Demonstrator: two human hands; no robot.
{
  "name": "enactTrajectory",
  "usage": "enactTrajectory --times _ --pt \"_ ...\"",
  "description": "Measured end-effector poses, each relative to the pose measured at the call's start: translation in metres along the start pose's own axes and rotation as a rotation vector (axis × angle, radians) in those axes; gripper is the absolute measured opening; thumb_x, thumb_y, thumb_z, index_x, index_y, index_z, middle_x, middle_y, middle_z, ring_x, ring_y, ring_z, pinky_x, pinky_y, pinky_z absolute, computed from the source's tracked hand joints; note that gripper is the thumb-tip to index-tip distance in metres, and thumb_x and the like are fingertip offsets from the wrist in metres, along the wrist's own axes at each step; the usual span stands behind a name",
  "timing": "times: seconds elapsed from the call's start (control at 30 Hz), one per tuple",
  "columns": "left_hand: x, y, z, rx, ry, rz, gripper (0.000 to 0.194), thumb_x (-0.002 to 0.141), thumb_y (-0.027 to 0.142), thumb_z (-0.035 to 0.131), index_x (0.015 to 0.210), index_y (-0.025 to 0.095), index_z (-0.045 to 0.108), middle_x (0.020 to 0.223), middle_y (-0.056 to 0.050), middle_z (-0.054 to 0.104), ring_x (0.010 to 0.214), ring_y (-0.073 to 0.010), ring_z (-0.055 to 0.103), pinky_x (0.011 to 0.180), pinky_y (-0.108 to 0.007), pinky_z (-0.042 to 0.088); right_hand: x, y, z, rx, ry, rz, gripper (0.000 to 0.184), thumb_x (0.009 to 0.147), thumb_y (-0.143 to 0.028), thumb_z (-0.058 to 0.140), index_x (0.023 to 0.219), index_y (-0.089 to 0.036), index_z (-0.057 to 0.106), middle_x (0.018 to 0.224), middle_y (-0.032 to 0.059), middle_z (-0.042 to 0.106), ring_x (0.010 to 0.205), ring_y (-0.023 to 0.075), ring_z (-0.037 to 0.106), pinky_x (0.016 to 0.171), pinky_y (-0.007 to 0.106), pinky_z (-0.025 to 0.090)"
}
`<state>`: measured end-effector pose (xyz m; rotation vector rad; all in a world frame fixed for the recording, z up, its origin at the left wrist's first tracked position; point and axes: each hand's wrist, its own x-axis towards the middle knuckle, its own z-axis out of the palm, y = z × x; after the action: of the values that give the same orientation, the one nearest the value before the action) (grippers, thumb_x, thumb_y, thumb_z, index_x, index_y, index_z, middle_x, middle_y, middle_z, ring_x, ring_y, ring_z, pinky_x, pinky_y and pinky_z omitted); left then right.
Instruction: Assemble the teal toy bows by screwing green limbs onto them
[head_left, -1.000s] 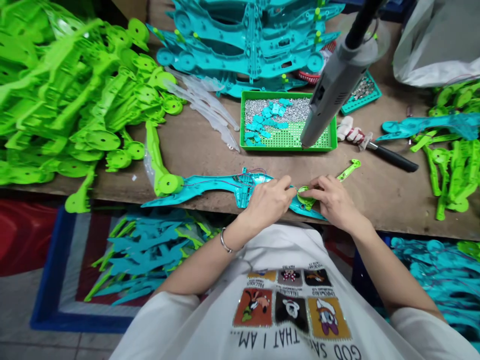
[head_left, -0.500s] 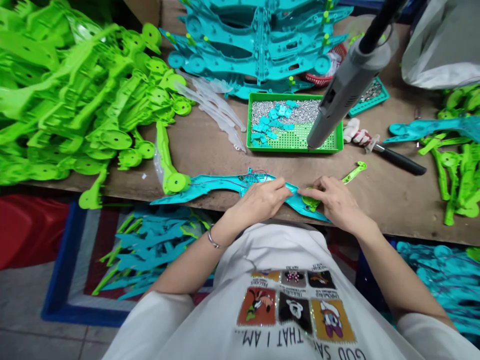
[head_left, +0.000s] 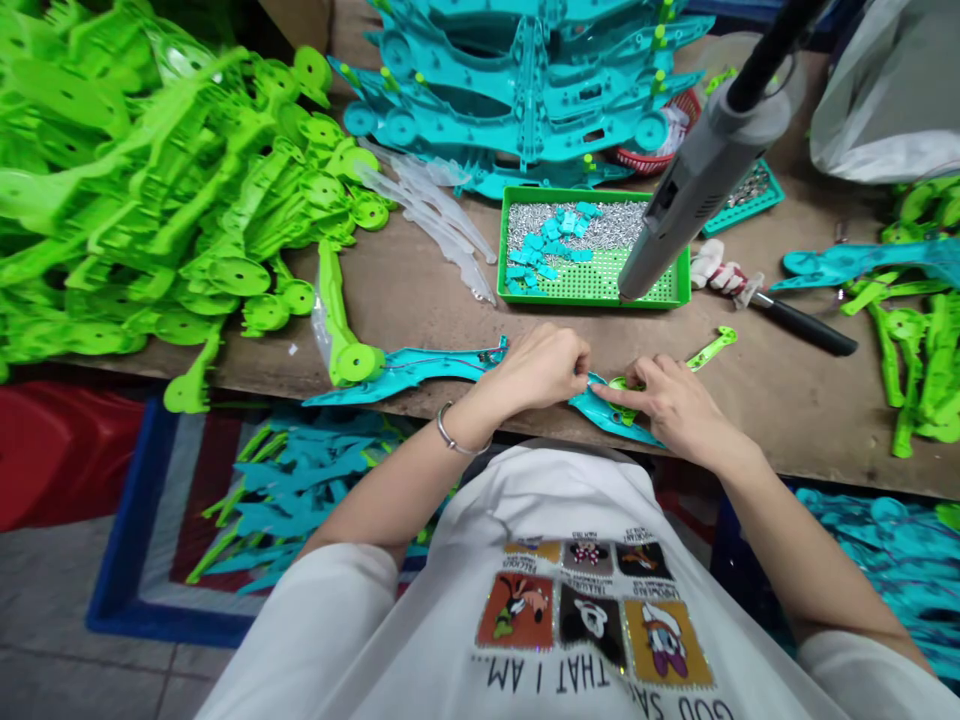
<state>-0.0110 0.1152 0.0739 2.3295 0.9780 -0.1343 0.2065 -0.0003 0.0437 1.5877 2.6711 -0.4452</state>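
A long turquoise plastic shell (head_left: 420,370) lies along the table's front edge, with thin wires running inside it. My left hand (head_left: 541,368) is over its middle, thumb and fingers pinched together. Whatever the pinch holds is hidden. Beside it, my right hand (head_left: 671,408) rests on the shell's right end, index finger stretched toward the left fingertips. Its other fingers are curled over a lime-green plastic arm (head_left: 709,350), which sticks out beyond the hand. Another lime-green plastic piece (head_left: 349,335) stands at the shell's left end.
Lime-green parts (head_left: 150,190) are heaped at left. Turquoise shells (head_left: 525,90) are stacked at the back. A green tray (head_left: 592,300) holds screws and small turquoise pieces, with a grey electric screwdriver (head_left: 675,190) hanging over it. A black-handled tool (head_left: 806,323) lies at right.
My left hand has risen slightly, its pinched fingertips now turned down toward the shell by my right index finger. The right hand has stayed nearly in place. The view has shifted slightly.
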Motion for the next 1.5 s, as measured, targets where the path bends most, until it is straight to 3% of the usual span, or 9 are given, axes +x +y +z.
enactTrajectory --times 0.2,0.4,0.83,0.97,1.1,1.2,1.33,1.43,1.5 --pt "0.018 0.001 -0.012 -0.046 -0.169 0.039 0.012 0.073 0.014 0.068 0.077 0.020 0.078 0.074 -0.001 0.075 0.067 -0.0147 0.064 0.057 -0.025 0.035 0.000 0.001 0.001 0.011 0.007 -0.006 0.072 0.090 -0.001 0.052 0.146 -0.046 0.055 0.106 0.0088 0.054 0.088 0.0232 0.039 0.072 0.036 0.025" --pt "0.026 -0.003 -0.014 -0.110 -0.259 0.035 0.012 0.069 0.012 0.068 0.074 0.018 0.077 0.070 0.000 0.074 0.064 -0.0134 0.063 0.056 -0.022 0.037 -0.001 -0.001 -0.003 -0.019 -0.004 -0.006 0.072 0.092 -0.002 0.050 0.148 -0.046 0.052 0.106 0.0093 0.054 0.088 0.0238 0.038 0.073 0.036 0.024" --pt "0.022 0.002 -0.011 -0.039 -0.242 0.028 0.013 0.072 0.012 0.067 0.076 0.019 0.076 0.074 -0.001 0.075 0.069 -0.0144 0.066 0.058 -0.023 0.038 0.001 -0.002 -0.005 -0.073 -0.011 -0.030 0.075 0.089 0.000 0.053 0.148 -0.047 0.052 0.105 0.0093 0.053 0.087 0.0235 0.038 0.071 0.036 0.023" --pt "0.026 0.005 -0.009 0.010 -0.243 -0.011 0.009 0.071 0.019 0.072 0.080 0.020 0.075 0.079 -0.001 0.076 0.072 -0.0154 0.067 0.057 -0.023 0.038 0.002 -0.002 -0.006 -0.068 -0.015 -0.022 0.077 0.088 0.000 0.054 0.148 -0.047 0.052 0.105 0.0089 0.054 0.086 0.0230 0.039 0.071 0.036 0.023" --pt "0.029 0.011 -0.009 0.117 -0.244 -0.019 0.017 0.072 0.027 0.075 0.088 0.022 0.074 0.084 -0.003 0.076 0.075 -0.0174 0.068 0.057 -0.024 0.038 0.004 -0.004 -0.009 -0.072 -0.032 -0.003 0.071 0.090 -0.003 0.054 0.148 -0.046 0.053 0.105 0.0092 0.055 0.088 0.0232 0.040 0.072 0.036 0.023" --pt "0.026 0.020 -0.007 0.237 -0.186 -0.036 0.021 0.075 0.030 0.075 0.094 0.021 0.072 0.087 -0.006 0.076 0.080 -0.0215 0.069 0.065 -0.027 0.043 0.004 -0.007 -0.007 -0.062 -0.030 -0.007 0.066 0.093 -0.007 0.051 0.147 -0.043 0.054 0.106 0.0099 0.055 0.090 0.0240 0.041 0.073 0.036 0.025" --pt "0.011 0.036 0.004 0.412 0.066 0.032 0.016 0.086 0.017 0.060 0.098 0.015 0.070 0.098 -0.015 0.073 0.099 -0.0318 0.065 0.078 -0.039 0.045 0.001 -0.005 -0.005 0.044 0.046 -0.023 0.062 0.091 -0.006 0.050 0.146 -0.034 0.057 0.106 0.0105 0.057 0.093 0.0247 0.045 0.077 0.037 0.032" --pt "-0.001 0.044 0.013 0.462 0.161 0.096 0.023 0.091 0.009 0.046 0.097 0.013 0.068 0.098 -0.018 0.070 0.097 -0.0317 0.061 0.078 -0.043 0.042 -0.006 0.018 -0.015 0.255 0.184 0.005 0.064 0.084 -0.002 0.048 0.143 -0.024 0.057 0.107 0.0093 0.062 0.097 0.0241 0.053 0.083 0.037 0.041" --pt "-0.006 0.045 0.018 0.456 0.168 0.111 0.026 0.091 0.007 0.043 0.094 0.013 0.067 0.093 -0.017 0.069 0.091 -0.0299 0.059 0.077 -0.042 0.040 -0.015 0.050 -0.028 0.280 0.334 0.162 0.056 0.082 -0.002 0.045 0.133 -0.020 0.062 0.109 0.0095 0.065 0.102 0.0247 0.057 0.088 0.039 0.044"
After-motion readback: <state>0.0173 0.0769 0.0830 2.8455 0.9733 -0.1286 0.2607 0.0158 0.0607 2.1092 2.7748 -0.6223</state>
